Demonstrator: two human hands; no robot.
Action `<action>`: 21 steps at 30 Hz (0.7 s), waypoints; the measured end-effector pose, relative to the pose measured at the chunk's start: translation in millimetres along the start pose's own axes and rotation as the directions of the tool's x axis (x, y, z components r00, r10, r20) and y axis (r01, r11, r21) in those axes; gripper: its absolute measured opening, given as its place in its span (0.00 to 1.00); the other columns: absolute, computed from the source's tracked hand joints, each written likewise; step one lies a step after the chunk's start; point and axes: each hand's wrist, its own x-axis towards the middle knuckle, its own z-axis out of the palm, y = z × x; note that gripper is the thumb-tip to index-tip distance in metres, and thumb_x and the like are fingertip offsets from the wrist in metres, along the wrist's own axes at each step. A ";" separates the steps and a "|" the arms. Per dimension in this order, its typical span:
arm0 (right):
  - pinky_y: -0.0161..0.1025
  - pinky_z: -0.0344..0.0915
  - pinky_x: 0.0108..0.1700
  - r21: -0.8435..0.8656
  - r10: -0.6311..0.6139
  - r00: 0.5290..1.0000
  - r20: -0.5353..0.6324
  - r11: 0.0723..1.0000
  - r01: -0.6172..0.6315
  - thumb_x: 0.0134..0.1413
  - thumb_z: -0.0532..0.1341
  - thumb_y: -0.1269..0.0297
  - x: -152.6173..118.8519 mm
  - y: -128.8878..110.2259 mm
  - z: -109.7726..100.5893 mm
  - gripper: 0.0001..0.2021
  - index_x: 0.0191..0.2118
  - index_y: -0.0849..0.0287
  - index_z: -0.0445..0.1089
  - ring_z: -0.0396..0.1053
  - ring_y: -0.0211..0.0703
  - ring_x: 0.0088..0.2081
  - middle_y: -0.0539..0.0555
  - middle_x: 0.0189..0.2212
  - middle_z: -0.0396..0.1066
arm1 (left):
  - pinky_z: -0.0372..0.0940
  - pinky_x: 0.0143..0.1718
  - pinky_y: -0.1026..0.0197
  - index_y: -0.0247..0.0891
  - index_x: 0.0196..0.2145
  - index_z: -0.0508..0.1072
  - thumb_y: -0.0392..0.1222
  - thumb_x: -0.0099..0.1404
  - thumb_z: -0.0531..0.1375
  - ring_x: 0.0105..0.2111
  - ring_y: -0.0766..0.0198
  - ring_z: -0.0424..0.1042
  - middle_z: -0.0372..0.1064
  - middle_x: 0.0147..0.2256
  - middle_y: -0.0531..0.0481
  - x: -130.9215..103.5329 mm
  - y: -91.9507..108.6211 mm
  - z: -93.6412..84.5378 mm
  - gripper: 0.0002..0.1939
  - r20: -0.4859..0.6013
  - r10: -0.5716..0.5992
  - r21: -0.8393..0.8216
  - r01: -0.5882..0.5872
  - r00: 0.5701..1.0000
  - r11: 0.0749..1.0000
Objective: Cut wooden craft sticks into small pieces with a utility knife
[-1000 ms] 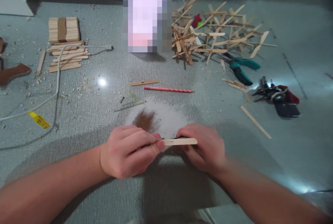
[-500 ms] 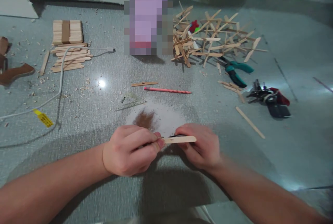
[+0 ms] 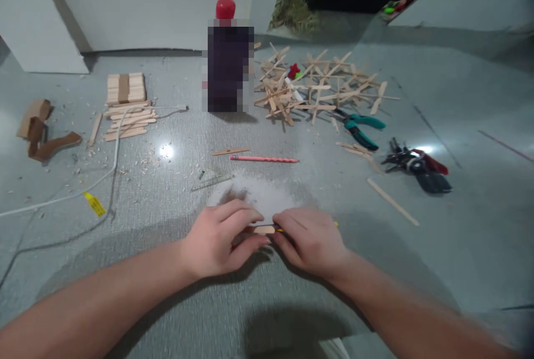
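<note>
My left hand (image 3: pixel 225 239) is closed around a wooden craft stick (image 3: pixel 266 230), gripped between thumb and fingers. Only the stick's rounded right end shows; the rest is hidden in the hand. My right hand (image 3: pixel 311 239) is closed on a slim yellow tool (image 3: pixel 336 224), which runs under the fingers with its tip near the stick's end. Its kind cannot be made out. Both hands are close together over a patch of white powder (image 3: pixel 271 197) with brown dust on its left side.
Beyond the powder lie a pink pencil (image 3: pixel 265 159), a notched brown stick (image 3: pixel 231 151) and a clear set square (image 3: pixel 212 181). Teal-handled pliers (image 3: pixel 361 128) lie before joined sticks (image 3: pixel 325 86). Stacked sticks (image 3: pixel 136 89) and a white cable (image 3: pixel 114 158) are leftward. A blurred-out bottle-like object (image 3: pixel 227 69) stands behind.
The craft stick's exposed end is shorter, drawn left into my left hand. Yellow parts of the tool now show by my right hand. The camera view has tilted up.
</note>
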 end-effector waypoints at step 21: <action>0.38 0.49 0.28 -0.113 0.056 0.998 -0.009 0.992 -0.056 0.70 0.51 0.61 -2.0 3.9 -10.8 0.18 0.27 0.58 0.65 0.61 0.38 0.21 0.50 0.20 0.67 | 0.62 0.31 0.63 0.39 0.39 0.65 0.33 0.74 0.50 0.31 0.66 0.61 0.61 0.32 0.51 1.0 -7.4 -17.3 0.06 -0.316 -0.107 -0.022 0.105 0.943 0.994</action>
